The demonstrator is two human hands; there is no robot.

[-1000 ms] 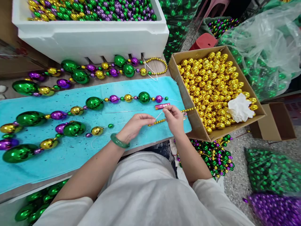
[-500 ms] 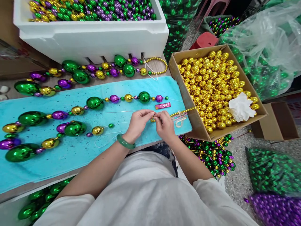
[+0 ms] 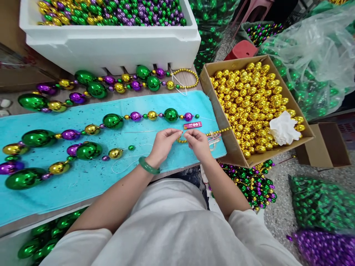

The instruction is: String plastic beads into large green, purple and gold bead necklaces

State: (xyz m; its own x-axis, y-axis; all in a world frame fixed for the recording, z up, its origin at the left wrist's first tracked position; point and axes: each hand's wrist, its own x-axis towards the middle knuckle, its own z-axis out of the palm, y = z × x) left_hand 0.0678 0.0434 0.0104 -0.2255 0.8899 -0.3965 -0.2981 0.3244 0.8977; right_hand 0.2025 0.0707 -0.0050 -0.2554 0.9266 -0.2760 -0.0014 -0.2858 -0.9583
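Observation:
On the blue towel (image 3: pixel 83 199), my left hand (image 3: pixel 165 144), with a green bangle (image 3: pixel 149 165) at its wrist, is closed in a pinch. A long thin needle (image 3: pixel 141 131) runs leftward from its fingers. Just to the right, my right hand (image 3: pixel 196 143) pinches a string of small gold beads (image 3: pixel 222 131); part of the string curves below the fingertips. The two pinches are slightly apart. Left of my hands lies a large necklace of green, gold and purple beads (image 3: pixel 39 138), with loose white thread (image 3: pixel 122 168) at its end. A small red packet (image 3: pixel 192 125) lies above my right hand.
A cardboard box of gold beads (image 3: pixel 206 79) stands right of the towel, holding crumpled white tissue (image 3: pixel 284 127). Behind is a white foam box (image 3: pixel 111 50) of mixed beads, with another necklace (image 3: pixel 97 89) before it. Bags of green beads (image 3: pixel 321 203) and purple beads (image 3: pixel 324 245) are at right.
My right hand has moved slightly right, so the fingertips of the two hands are a little further apart. The left hand has hardly moved. The view has shifted slightly.

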